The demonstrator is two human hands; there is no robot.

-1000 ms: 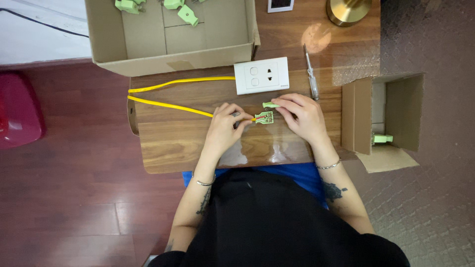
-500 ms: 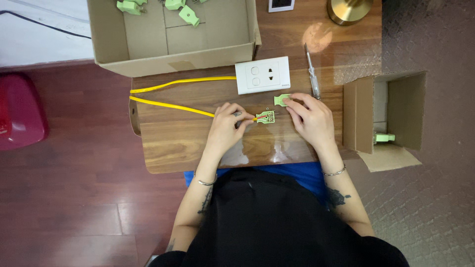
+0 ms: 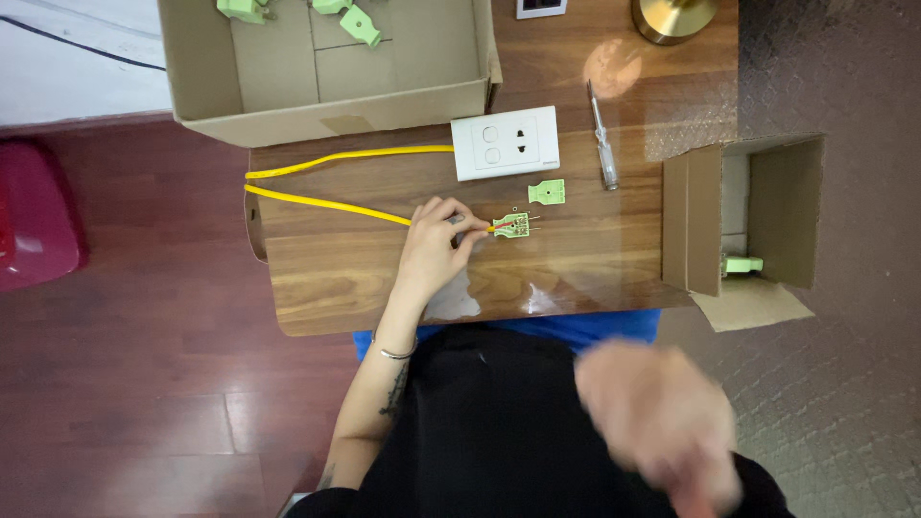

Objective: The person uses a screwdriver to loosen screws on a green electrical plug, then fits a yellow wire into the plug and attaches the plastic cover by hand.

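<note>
**Pin the cable while the open plug waits**

Your left hand (image 3: 434, 251), mid-frame, pinches the yellow round-sheathed cable (image 3: 331, 182) right where it enters the open pale-green plastic plug base (image 3: 511, 226). Keep that pinch close to the base and flat on the brown wooden tabletop (image 3: 365, 288), so the wires cannot pull out. Your right hand (image 3: 657, 422), lower right, is a blur; whether it holds anything I cannot tell.

Counted outward: one green plug cover (image 3: 546, 192), one clear-handled screwdriver (image 3: 602, 144), one white wall socket plate (image 3: 506, 142), two cardboard boxes, three green plugs visible in the top one (image 3: 355, 17).
</note>
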